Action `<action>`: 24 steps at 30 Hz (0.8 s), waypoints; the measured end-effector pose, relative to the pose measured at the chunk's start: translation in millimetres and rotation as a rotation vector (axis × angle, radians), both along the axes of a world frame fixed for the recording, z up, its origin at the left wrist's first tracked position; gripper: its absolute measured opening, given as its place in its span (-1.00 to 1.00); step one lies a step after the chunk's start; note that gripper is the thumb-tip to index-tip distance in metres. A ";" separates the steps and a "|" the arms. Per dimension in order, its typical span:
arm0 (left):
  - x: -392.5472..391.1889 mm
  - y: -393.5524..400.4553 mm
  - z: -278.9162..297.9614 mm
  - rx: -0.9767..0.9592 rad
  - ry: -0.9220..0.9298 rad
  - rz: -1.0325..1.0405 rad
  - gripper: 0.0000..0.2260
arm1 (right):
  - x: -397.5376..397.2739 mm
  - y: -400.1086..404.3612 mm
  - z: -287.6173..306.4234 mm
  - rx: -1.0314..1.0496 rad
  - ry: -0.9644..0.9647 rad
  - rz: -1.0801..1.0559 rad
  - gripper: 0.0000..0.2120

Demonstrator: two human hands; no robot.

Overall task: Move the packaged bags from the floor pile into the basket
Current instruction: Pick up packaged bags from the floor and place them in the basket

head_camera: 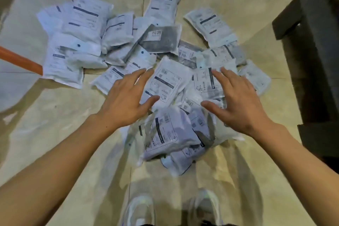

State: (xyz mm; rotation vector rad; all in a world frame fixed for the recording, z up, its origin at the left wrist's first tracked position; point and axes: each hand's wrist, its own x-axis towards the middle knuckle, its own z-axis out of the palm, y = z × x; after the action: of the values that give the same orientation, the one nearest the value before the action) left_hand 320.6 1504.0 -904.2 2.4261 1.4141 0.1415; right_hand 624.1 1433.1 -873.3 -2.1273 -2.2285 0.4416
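Note:
A pile of several white plastic packaged bags (86,24) with printed labels lies spread on the floor ahead of me. One labelled bag (166,82) lies in the middle, between my two hands. My left hand (126,97) hovers over its left edge with fingers spread and straight. My right hand (236,97) is spread over the bags to its right. Neither hand holds anything. Nearer to me lies another labelled bag (165,134) on top of others. No basket shows clearly in this view.
The floor is pale concrete (64,115). A dark wooden structure (311,51) stands at the right. An orange bar (20,58) and a grey rounded object (12,88) lie at the left. My white shoes (141,209) are at the bottom.

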 end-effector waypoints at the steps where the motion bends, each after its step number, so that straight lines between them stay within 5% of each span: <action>1: -0.1 -0.6 -15.8 -0.010 -0.011 -0.026 -0.28 | 0.8 -2.4 -17.6 0.007 -0.003 0.003 -0.09; 11: 19.6 -17.2 -80.8 -0.540 -0.057 0.010 -0.04 | -6.0 -15.1 -71.2 -0.082 0.017 -0.006 -0.06; 16: 11.4 -23.4 -102.0 -0.690 0.118 0.002 0.16 | -5.7 -23.6 -65.3 -0.097 0.045 -0.030 -0.08; 20: 4.1 -18.1 -114.9 -0.697 0.099 0.029 -0.18 | -1.7 -24.1 -64.1 -0.084 0.074 -0.058 -0.03; 24: -1.4 -25.0 -110.9 -0.799 -0.161 0.100 -0.55 | -0.2 -26.7 -65.7 -0.083 0.079 -0.037 -0.03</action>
State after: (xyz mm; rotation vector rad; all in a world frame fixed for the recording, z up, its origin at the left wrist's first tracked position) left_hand 319.2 1479.0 -1015.0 1.6530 1.2065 -0.1743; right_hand 623.9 1406.5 -939.0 -2.1457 -2.1622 0.6156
